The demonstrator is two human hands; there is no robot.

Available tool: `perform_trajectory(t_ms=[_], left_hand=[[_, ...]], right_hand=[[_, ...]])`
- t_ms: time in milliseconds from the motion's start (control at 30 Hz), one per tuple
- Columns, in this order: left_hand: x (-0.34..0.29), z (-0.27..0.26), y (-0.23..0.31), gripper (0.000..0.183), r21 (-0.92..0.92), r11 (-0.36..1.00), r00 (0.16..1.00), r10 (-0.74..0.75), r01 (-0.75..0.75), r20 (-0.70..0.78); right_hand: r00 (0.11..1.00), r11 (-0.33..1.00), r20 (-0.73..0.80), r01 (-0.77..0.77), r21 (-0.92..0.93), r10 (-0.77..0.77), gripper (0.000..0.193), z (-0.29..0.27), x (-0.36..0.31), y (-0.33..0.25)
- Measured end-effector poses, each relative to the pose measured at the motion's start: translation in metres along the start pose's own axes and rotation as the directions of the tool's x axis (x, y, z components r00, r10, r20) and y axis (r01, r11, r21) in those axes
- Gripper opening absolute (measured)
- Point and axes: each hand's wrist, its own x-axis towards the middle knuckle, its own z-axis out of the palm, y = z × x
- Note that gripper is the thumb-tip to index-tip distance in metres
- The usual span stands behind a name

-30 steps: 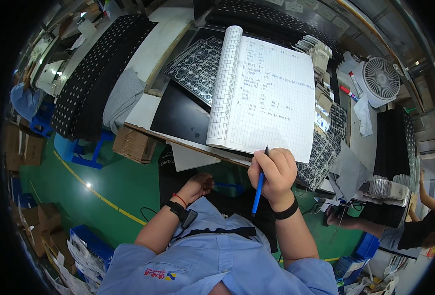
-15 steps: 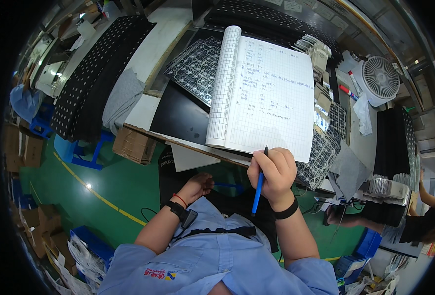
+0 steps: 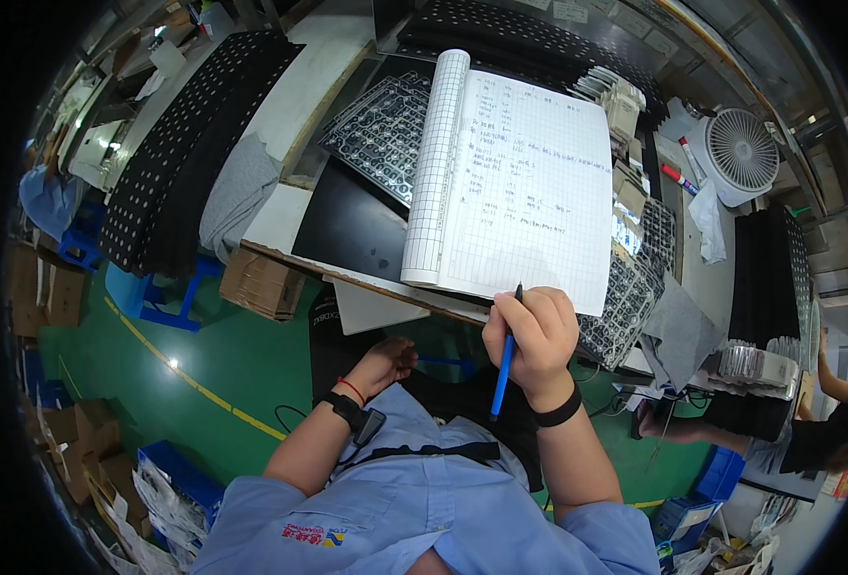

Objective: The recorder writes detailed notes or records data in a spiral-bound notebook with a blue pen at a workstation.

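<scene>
A blue pen with a black tip (image 3: 502, 376) is pinched in my right hand (image 3: 536, 337), its black end pointing up at the page. That hand rests at the lower edge of an open notebook (image 3: 539, 249), whose squared page carries handwritten lines in its upper part. The notebook's other pages are rolled back along its left side. My left hand (image 3: 385, 363) hangs near my lap below the table edge, loosely curled, fingers slightly apart and nothing seen in it.
Patterned black-and-silver sheets (image 3: 385, 134) lie left of the notebook, and more (image 3: 625, 297) lie right of it. A white fan (image 3: 742, 153), a red marker (image 3: 679, 179) and grey cloth (image 3: 678, 331) are on the right. A cardboard box (image 3: 262, 284) stands below the table's left side.
</scene>
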Motion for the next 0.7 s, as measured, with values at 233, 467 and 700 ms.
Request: perform_trajectory(t_ms=[233, 467, 700], left_hand=[[0.0001, -0.0005, 0.0001, 0.020, -0.012, 1.000, 1.000, -0.003, 0.003, 0.004], [0.0017, -0.0030, -0.0018, 0.019, -0.022, 1.000, 1.000, -0.002, 0.002, 0.013], [0.0010, -0.0021, -0.0015, 0.020, -0.012, 1.000, 1.000, -0.004, 0.004, 0.010]], right_hand=[[1.000, 1.000, 0.007, -0.004, -0.008, 0.004, 0.024, -0.0006, 0.0003, -0.0007], [1.000, 1.000, -0.001, -0.004, -0.004, 0.004, 0.024, 0.0000, 0.0001, -0.0010], [1.000, 1.000, 0.000, 0.000, -0.002, 0.000, 0.024, 0.0004, -0.0011, 0.0003]])
